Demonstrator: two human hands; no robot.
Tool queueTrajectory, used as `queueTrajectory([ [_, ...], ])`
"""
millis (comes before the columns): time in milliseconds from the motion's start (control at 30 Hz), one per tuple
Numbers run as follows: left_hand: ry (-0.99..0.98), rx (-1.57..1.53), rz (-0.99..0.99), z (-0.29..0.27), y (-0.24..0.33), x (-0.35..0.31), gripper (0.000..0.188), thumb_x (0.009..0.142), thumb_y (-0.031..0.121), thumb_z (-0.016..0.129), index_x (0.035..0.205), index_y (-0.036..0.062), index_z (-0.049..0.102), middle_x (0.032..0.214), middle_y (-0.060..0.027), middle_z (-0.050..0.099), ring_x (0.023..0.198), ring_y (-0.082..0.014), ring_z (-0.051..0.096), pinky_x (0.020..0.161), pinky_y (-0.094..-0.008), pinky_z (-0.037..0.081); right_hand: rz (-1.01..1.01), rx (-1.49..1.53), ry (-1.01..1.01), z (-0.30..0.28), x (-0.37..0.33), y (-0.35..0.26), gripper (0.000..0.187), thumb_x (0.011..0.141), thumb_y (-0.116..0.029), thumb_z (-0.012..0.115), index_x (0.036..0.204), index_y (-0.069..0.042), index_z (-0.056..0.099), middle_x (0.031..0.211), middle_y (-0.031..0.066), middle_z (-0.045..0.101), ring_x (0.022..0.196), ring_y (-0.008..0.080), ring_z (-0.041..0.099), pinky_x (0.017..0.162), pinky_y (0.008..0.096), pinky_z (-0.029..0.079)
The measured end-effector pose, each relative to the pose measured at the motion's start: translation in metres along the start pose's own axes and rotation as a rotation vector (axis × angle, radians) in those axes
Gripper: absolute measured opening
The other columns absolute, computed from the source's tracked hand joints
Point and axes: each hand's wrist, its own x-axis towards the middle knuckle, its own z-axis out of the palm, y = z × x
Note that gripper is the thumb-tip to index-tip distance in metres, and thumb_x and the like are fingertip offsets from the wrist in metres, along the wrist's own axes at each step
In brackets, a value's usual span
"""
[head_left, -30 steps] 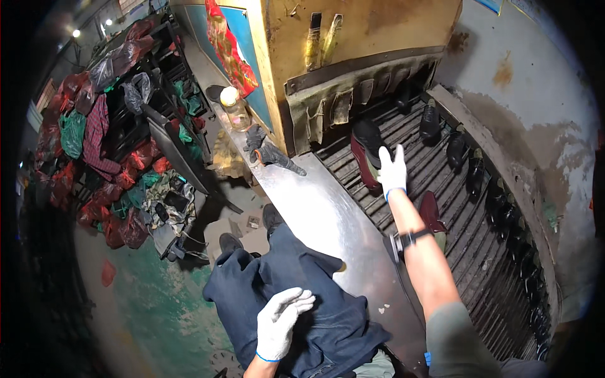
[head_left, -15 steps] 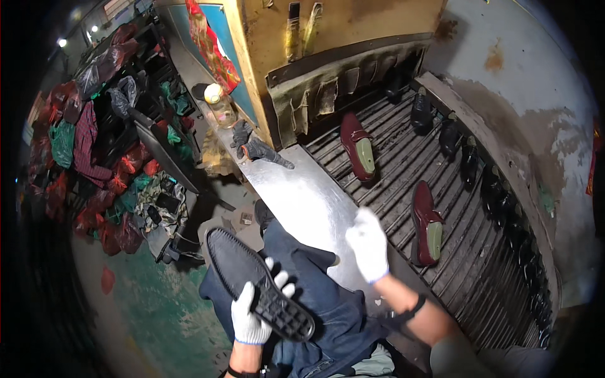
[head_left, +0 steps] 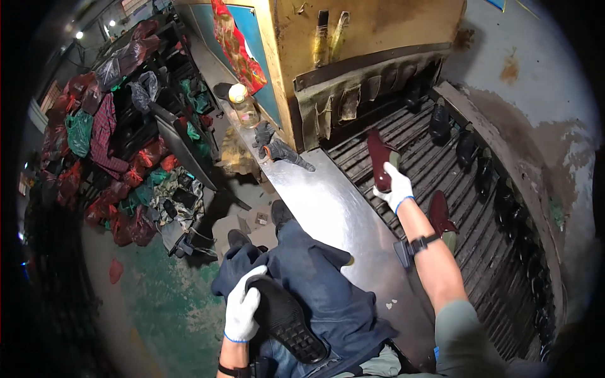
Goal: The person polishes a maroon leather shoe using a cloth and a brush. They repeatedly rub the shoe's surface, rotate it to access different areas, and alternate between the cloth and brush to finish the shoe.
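Note:
My gloved left hand [head_left: 241, 310] is closed on the edge of a black shoe sole [head_left: 287, 324], held over my lap with its ridged heel toward me. Out to the right, my gloved right hand [head_left: 396, 187] has its fingers round the heel end of a maroon shoe [head_left: 380, 157] with a pale green last inside. That shoe is at the slatted rack, and whether it is lifted off the bars I cannot tell. A second maroon shoe [head_left: 439, 211] lies nearer on the bars, partly hidden behind my right forearm.
A shiny metal ledge [head_left: 328, 201] runs between my legs and the slatted rack [head_left: 485, 271]. Dark gloves [head_left: 277, 151] and a jar [head_left: 244, 110] sit on its far end. Black shoes [head_left: 466, 148] line the right edge. A yellow machine housing [head_left: 378, 25] stands behind; bagged items [head_left: 135, 157] pile up left.
My right hand has reached forward and right from the metal ledge and taken hold of the farther maroon shoe. The sole in my left hand has dropped lower toward my lap.

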Motion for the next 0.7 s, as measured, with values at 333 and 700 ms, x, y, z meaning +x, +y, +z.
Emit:
queueTrajectory([
  [333, -0.239, -0.606, -0.084, 0.033, 0.009, 0.004, 0.064, 0.112, 0.035, 0.067, 0.166, 0.0098, 0.043, 0.152, -0.0264, 0.062, 0.144, -0.0456, 0.060, 0.122, -0.0639, 0.050, 0.288, 0.640, -0.847, -0.044, -0.276, 0.063, 0.073, 0.103, -0.040, 0.068, 0.157, 0.006, 0.050, 0.140, 0.0258, 0.067, 0.125, 0.0452, 0.069, 0.111, 0.0629, 0.055],
  [700, -0.219, -0.548, 0.119, 0.019, 0.038, -0.002, 0.067, 0.116, 0.047, 0.057, 0.168, 0.0067, 0.043, 0.154, -0.0212, 0.063, 0.142, -0.0363, 0.063, 0.118, -0.0487, 0.056, -0.466, -0.507, -0.636, 0.007, -0.438, 0.059, 0.109, 0.073, -0.016, 0.100, 0.164, 0.006, 0.045, 0.145, 0.0176, 0.071, 0.127, 0.0248, 0.072, 0.112, 0.0408, 0.056],
])
